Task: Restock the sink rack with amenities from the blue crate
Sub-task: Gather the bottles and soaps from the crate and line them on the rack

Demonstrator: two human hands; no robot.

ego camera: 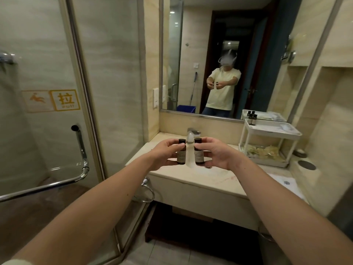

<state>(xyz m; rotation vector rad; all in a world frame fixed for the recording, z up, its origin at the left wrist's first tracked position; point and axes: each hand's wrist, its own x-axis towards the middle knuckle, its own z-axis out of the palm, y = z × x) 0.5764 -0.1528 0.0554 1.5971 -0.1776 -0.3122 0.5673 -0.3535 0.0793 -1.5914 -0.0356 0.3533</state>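
My left hand (pixel 164 153) grips a small dark bottle (pixel 181 152) with a black cap, held upright over the sink counter. My right hand (pixel 217 153) holds a second bottle (pixel 199 151) of the same kind right beside it. Both are raised in front of the faucet. The white two-tier sink rack (pixel 271 131) stands at the counter's right end, well right of my hands. On its top tier stand two dark bottles (pixel 252 119) at the left corner and some white packets. The lower tier holds yellowish sachets (pixel 265 151). The blue crate (pixel 186 108) shows only as a reflection in the mirror.
A chrome faucet (pixel 193 133) sits behind the bottles on the beige counter (pixel 191 176). A glass shower door with a chrome handle (pixel 82 150) fills the left. A folded white towel (pixel 286 183) lies on the counter's right. A towel ring (pixel 146 190) hangs below the counter edge.
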